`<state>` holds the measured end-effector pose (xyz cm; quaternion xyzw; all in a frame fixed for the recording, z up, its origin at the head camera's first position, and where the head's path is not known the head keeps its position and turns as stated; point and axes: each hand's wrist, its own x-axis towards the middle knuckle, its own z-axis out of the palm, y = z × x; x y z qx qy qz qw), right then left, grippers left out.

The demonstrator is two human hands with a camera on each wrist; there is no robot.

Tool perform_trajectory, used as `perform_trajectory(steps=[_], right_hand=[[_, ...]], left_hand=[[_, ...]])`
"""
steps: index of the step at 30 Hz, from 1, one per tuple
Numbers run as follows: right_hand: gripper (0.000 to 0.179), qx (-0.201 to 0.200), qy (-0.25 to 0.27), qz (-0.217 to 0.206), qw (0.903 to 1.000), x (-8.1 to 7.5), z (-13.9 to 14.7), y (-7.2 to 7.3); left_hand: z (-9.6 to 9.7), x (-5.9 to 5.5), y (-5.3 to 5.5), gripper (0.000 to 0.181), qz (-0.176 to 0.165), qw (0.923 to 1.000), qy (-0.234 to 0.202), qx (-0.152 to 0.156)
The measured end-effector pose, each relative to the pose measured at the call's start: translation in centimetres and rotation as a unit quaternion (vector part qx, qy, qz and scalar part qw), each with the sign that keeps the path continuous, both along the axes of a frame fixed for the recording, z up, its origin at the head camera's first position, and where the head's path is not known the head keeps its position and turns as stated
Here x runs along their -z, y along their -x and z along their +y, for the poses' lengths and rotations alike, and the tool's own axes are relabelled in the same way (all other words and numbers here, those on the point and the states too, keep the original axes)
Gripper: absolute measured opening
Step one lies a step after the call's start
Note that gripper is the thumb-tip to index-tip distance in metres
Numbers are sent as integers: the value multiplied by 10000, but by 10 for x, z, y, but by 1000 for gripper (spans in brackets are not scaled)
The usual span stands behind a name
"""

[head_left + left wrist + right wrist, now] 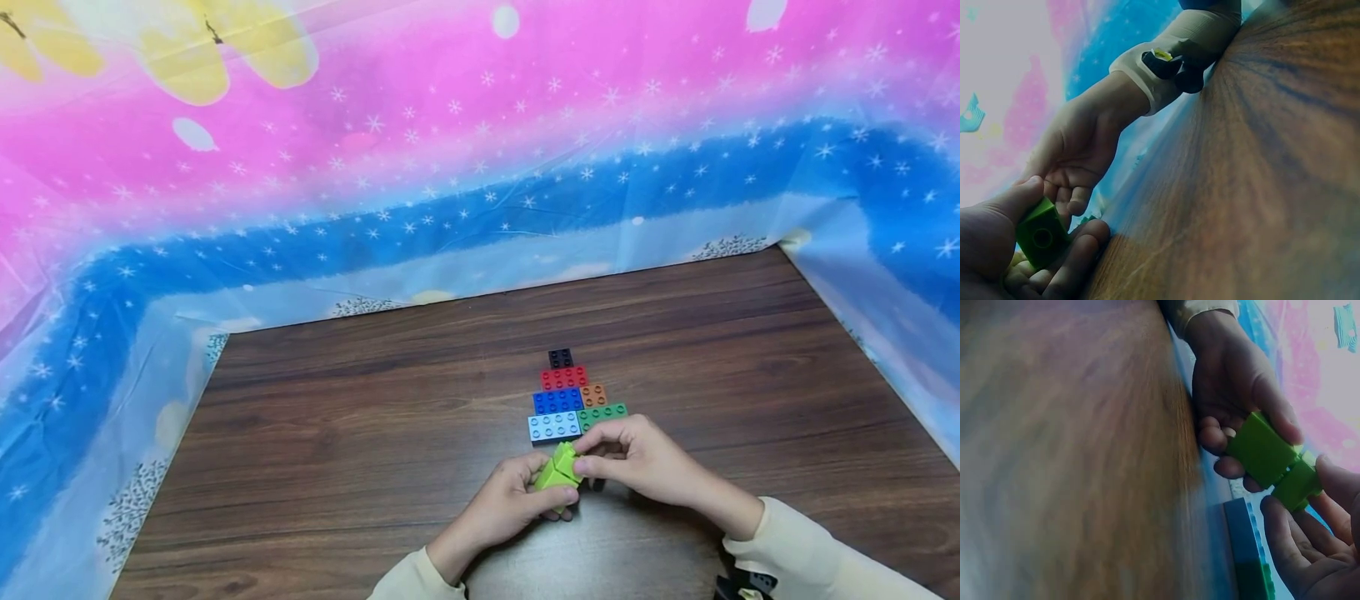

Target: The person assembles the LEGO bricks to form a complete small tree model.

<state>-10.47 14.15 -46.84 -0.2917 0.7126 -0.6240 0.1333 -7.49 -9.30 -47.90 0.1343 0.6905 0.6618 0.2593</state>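
Note:
My left hand point(513, 492) grips a larger lime-green toy brick point(1263, 450) between thumb and fingers, low over the table. My right hand point(652, 462) pinches a smaller lime-green brick point(1300, 482) by its sides. In the right wrist view the two bricks meet end to end, with a thin gap along their seam; whether they are locked together I cannot tell. From the left wrist, a green brick's underside point(1041, 237) shows a round tube. Just beyond both hands lie a light blue brick point(553, 427) and a green brick point(603, 413), the latter partly covered by the right fingers.
Behind the front row stand a blue brick point(557, 402), an orange brick point(594, 395), a red brick point(564, 378) and a black brick point(560, 358), in narrowing rows. The brown wooden table point(360, 433) is bordered by a pink and blue snowflake cloth point(450, 192).

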Motion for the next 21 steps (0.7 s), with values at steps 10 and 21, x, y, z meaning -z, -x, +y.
perform_trajectory(steps=[10, 21], right_hand=[[11, 78, 145, 82, 9998, -1, -5, -6], [11, -48, 39, 235, 9997, -3, -4, -4]], left_hand=[[-1, -1, -1, 22, -16, 10000, -27, -3], [-1, -1, -2, 22, 26, 10000, -67, 1]])
